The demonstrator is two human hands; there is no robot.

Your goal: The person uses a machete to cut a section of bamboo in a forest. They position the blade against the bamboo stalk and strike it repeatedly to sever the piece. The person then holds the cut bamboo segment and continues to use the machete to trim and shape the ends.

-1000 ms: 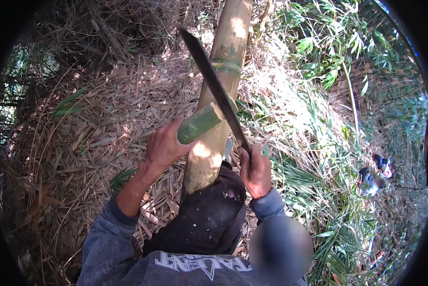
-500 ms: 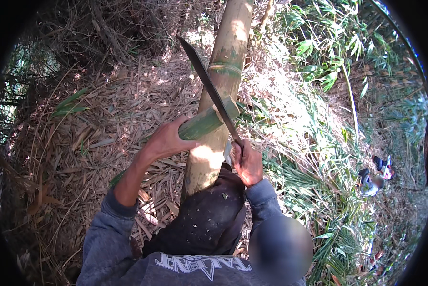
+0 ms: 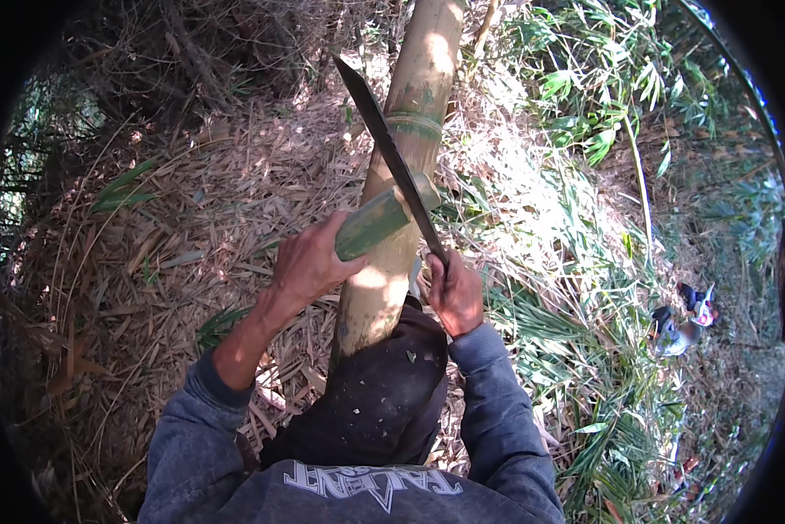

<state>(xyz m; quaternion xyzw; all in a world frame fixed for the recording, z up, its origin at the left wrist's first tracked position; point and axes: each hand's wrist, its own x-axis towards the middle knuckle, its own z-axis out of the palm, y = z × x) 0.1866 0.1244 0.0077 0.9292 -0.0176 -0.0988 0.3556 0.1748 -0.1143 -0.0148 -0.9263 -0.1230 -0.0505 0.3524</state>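
My left hand [image 3: 312, 255] is wrapped round a short green bamboo piece [image 3: 370, 228], which lies slantwise across a thick bamboo pole [image 3: 410, 157]. In my right hand [image 3: 456, 295] is the handle of a machete [image 3: 383, 135], fingers closed on it. The long dark blade slants up and to the left, crossing the green piece near its far right end. Whether the edge has bitten into the bamboo cannot be made out. The pole runs from my dark-trousered leg [image 3: 375, 393] up to the top of the view.
Dry fallen leaves [image 3: 191, 227] cover the ground at left, with tangled brush [image 3: 191, 52] behind. Green bamboo foliage [image 3: 584, 105] and cut fronds [image 3: 541, 319] lie to the right. Farther right, another person [image 3: 676, 332] is small in view.
My left hand and the green bamboo piece have shifted slightly right. The machete tip has risen a little, its blade still across the piece. My right hand has hardly moved.
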